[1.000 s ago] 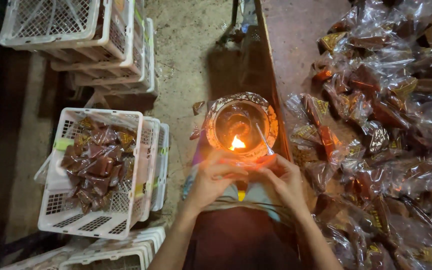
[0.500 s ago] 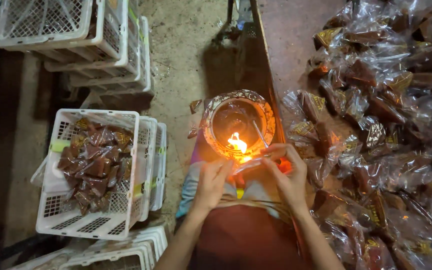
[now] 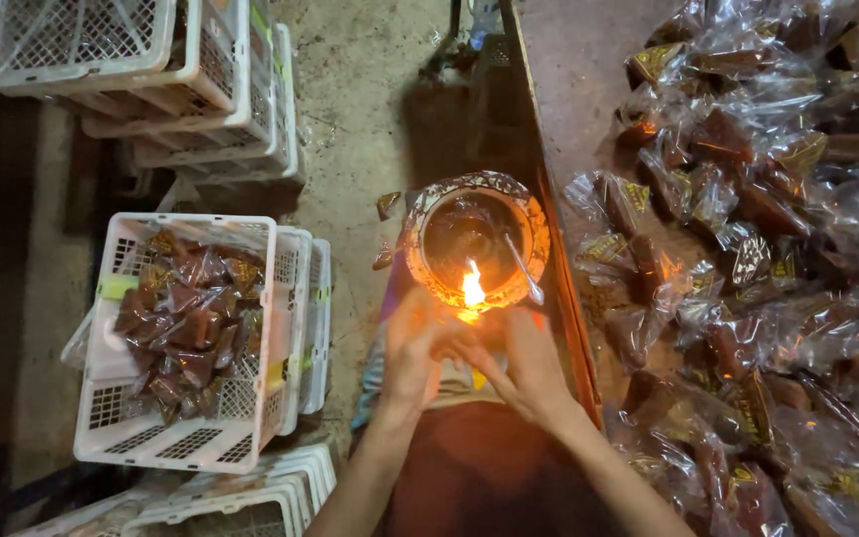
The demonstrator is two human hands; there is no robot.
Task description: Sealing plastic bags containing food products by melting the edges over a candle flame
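My left hand [image 3: 412,350] and my right hand [image 3: 527,366] meet fingertip to fingertip just below a small flame [image 3: 472,287]. The flame burns at the near rim of a round patterned bowl [image 3: 430,207], which holds dark stuff and a thin metal rod [image 3: 523,267]. Both hands pinch a small plastic packet between them. My fingers hide most of it, and only a reddish, glowing edge shows. The packet sits a little under the flame.
A white plastic crate [image 3: 189,443] at the left holds several wrapped brown pieces. Empty white crates [image 3: 101,45] are stacked beyond it and at the bottom. On the right, a brown table [image 3: 589,89] is heaped with clear-wrapped brown packets [image 3: 748,229].
My hands drew back from the flame and closed together below the bowl's rim. The flame has shrunk from a broad flare to a small tongue.
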